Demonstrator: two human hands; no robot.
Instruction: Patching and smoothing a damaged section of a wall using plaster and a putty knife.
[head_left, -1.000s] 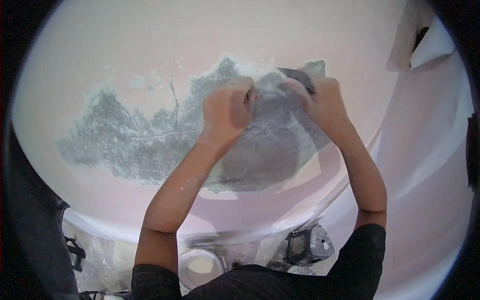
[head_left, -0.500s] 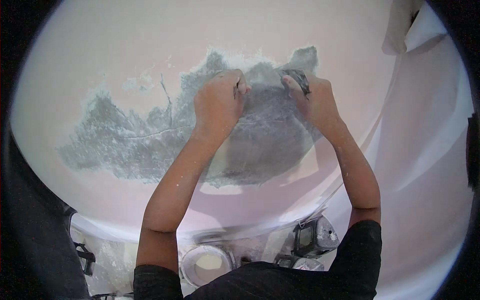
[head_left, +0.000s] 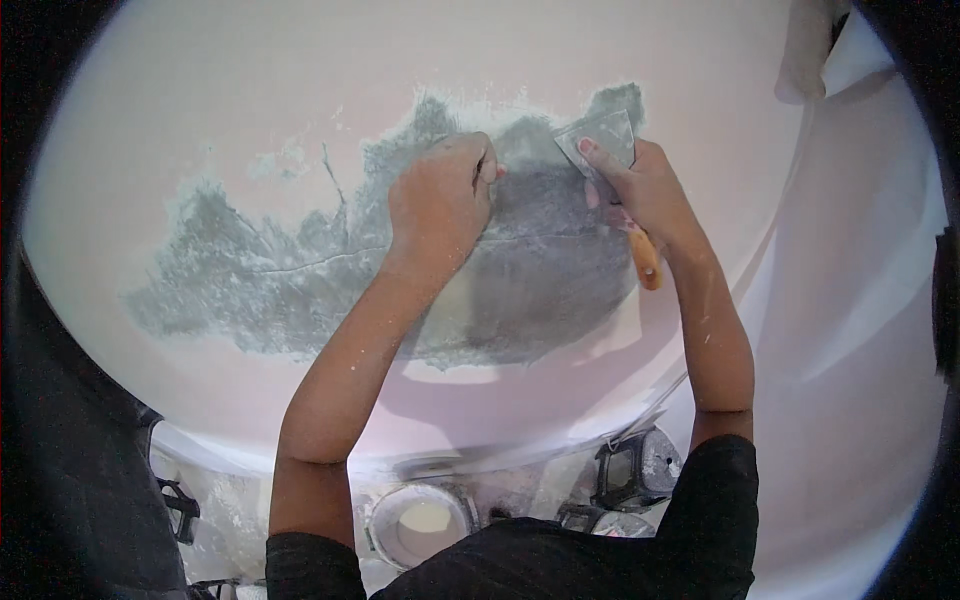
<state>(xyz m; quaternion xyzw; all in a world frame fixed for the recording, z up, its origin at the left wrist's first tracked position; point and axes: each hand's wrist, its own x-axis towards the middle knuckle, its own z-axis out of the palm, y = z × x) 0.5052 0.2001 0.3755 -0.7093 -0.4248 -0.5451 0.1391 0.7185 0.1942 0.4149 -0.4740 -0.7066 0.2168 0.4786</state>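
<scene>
In front of me is a pale pinkish wall (head_left: 270,70) with a large, ragged grey patch (head_left: 540,290) and a thin crack running across it. My right hand (head_left: 655,195), at the patch's upper right, is closed on a putty knife (head_left: 603,135). Its thumb presses on the flat metal blade, and the orange handle points down past the wrist. My left hand (head_left: 440,195) is a fist over the upper middle of the patch. A dark sliver shows in its curled fingers, but what they hold is hidden.
Below the wall stands a white bucket (head_left: 420,527) with pale contents. Dark, dusty equipment (head_left: 640,467) sits to its right on the splattered floor (head_left: 235,510). Pale sheeting (head_left: 850,300) hangs along the right side, and something dark fills the lower left.
The putty knife has turned in my right hand: its blade now shows its broad face and its orange handle has come into sight. My left fist has stayed nearly in place.
</scene>
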